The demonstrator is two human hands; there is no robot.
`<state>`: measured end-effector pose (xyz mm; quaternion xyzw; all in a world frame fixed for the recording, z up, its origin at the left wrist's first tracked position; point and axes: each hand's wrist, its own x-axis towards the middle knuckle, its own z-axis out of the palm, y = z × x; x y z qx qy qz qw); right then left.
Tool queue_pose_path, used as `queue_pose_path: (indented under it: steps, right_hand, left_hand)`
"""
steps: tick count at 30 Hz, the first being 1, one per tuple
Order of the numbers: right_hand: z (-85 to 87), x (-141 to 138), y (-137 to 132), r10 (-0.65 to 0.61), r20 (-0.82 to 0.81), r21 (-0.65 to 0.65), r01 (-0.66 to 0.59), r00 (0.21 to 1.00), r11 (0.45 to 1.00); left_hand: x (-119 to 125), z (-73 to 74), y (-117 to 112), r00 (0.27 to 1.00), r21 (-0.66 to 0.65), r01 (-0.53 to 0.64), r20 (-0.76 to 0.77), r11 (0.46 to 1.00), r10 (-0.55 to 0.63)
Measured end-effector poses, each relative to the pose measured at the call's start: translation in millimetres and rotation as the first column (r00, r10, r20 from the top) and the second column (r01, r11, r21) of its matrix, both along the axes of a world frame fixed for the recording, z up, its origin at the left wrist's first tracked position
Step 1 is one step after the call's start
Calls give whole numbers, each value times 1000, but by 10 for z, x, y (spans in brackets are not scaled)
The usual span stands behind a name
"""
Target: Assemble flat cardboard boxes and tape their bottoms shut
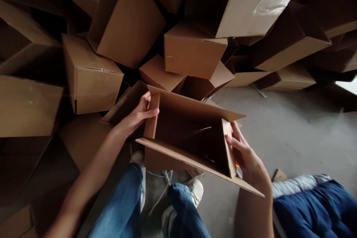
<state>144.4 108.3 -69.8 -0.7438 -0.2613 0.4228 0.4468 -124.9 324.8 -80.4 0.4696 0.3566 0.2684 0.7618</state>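
An open cardboard box (173,158) is held up in front of me, its mouth facing me and its long flaps spread outward. My left hand (142,111) grips the short flap at the left end, thumb on the inner side. At the other end, my right hand (244,148) is closed on the right short flap, with the thumb on its near face and the fingers behind it. The inside of the box is dark, with two small streaks of light showing. My legs and pale shoes are below it.
Cardboard boxes are heaped ahead and to the left, among them a taped brown box (97,89) and a pale box (256,3) with clear tape. White string (164,186) lies on the grey floor (251,104) by my feet. Dark blue cushioned fabric (315,208) sits at lower right.
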Motion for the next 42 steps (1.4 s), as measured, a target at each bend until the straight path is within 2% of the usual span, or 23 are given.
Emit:
queue_pose_path:
  steps: [3,5,8,13,15,19,21,31,38,42]
  right_hand:
    - [45,-9,95,-46,-105,-59,40,993,997]
    - [56,-30,137,-58,-115,-106,46,992,993]
    - [30,-85,153,-125,-67,-122,116,990,986]
    - [-7,-152,84,-211,-37,-114,206,977,972]
    - [3,-167,62,-230,-64,-134,221,971,966]
    - [27,-211,70,-255,-126,-91,245,959,965]
    - [26,-232,81,-279,-121,-69,272,953,960]
    - [31,-274,73,-325,-181,-75,317,928,946]
    - [45,-281,47,-310,-160,-57,305,937,951]
    - [-8,-284,44,-313,-164,-51,309,935,950]
  left_hand:
    - [58,-3,-23,994,-32,92,-60,995,-94]
    - [53,1,-58,987,0,106,-119,994,-105]
    - [47,-40,-117,971,110,100,-229,989,-72]
    - [104,-175,-164,931,313,81,-363,946,41]
    - [112,-197,-172,933,287,68,-359,956,42]
    - [74,-185,-213,979,124,14,-203,992,12]
    - [53,-180,-244,988,88,-3,-154,996,17]
    - [63,-224,-270,995,7,-48,-88,999,49]
    - [62,-232,-277,994,40,-58,-88,998,61]
    - [69,-227,-289,994,35,-72,-79,997,75]
